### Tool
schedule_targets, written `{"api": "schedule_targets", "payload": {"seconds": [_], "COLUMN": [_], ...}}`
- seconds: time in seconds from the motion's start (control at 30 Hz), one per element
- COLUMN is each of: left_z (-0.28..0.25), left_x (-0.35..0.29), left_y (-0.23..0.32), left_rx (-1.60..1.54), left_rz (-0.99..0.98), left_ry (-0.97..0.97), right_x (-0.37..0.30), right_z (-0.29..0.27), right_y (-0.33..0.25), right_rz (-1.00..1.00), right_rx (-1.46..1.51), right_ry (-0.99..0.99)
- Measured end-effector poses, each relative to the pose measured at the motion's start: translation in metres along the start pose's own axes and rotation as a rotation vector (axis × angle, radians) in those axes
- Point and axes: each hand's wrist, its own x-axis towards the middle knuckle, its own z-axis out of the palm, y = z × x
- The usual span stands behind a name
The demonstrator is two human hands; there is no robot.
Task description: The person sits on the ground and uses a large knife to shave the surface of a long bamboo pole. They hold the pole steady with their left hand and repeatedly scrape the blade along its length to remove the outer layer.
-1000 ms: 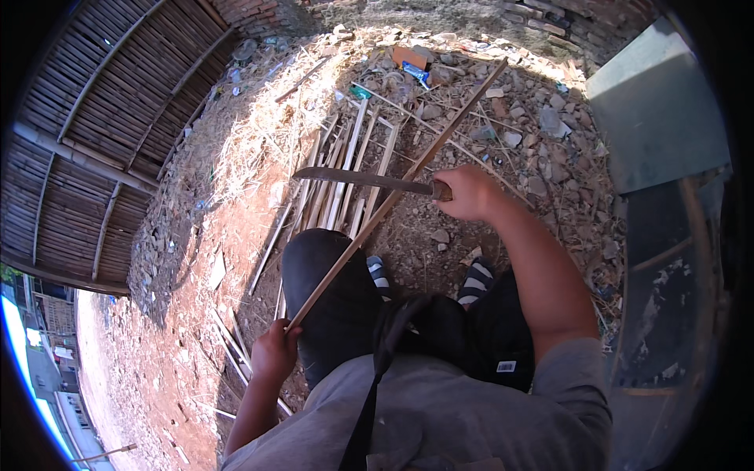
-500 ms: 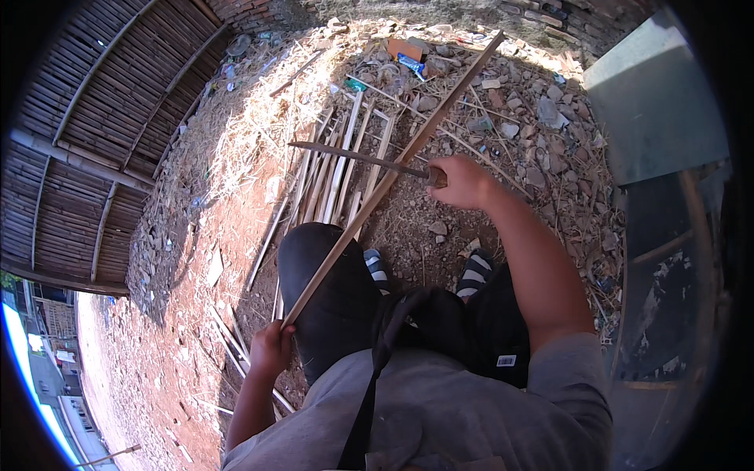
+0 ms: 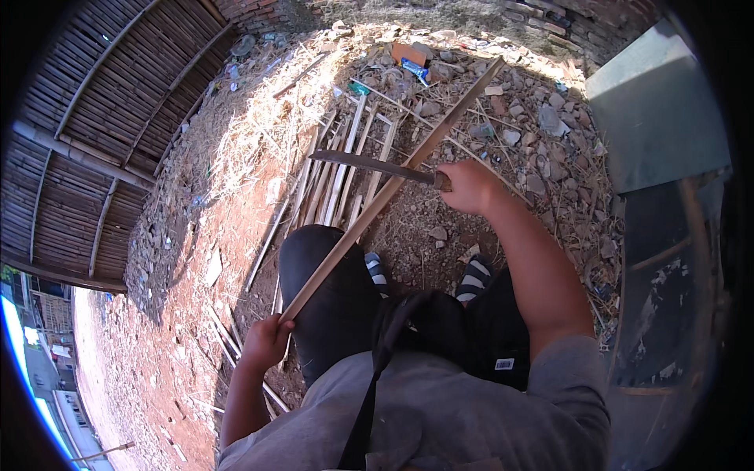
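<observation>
My left hand [image 3: 268, 341] is closed round the near end of a long, flat bamboo strip [image 3: 338, 250]. The strip runs over my left thigh and slants away to the upper right. My right hand [image 3: 469, 187] grips the wooden handle of a machete [image 3: 361, 162], its dark blade pointing left. The blade crosses the strip a little beyond my knee; whether its edge bites into the strip I cannot tell. Under and past the blade, several split bamboo strips [image 3: 336, 182] lie in a loose pile on the ground.
Stones and rubble [image 3: 542, 157] cover the ground to the right. More thin strips [image 3: 228, 334] lie by my left arm. A woven bamboo wall [image 3: 102, 94] stands at left, a brick wall [image 3: 550, 27] at the back, and a grey-green panel [image 3: 660, 110] at right.
The machete has slid a little to the right and slightly nearer along the strip. The strip's far end has dipped, and its face is turned more upward.
</observation>
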Motion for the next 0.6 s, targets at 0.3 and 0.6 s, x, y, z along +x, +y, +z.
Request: {"api": "schedule_targets", "payload": {"seconds": [0.3,0.6], "left_z": [0.017,0.003], "left_x": [-0.006,-0.007], "left_y": [-0.012,0.000], "left_rx": [-0.005,-0.021], "left_rz": [0.036,-0.001], "left_ry": [0.118,0.038], "right_x": [-0.004,-0.018], "right_z": [-0.015,-0.017], "right_y": [0.005,-0.045], "right_rz": [0.033,-0.109], "right_rx": [0.060,-0.205], "right_ry": [0.058,-0.101]}}
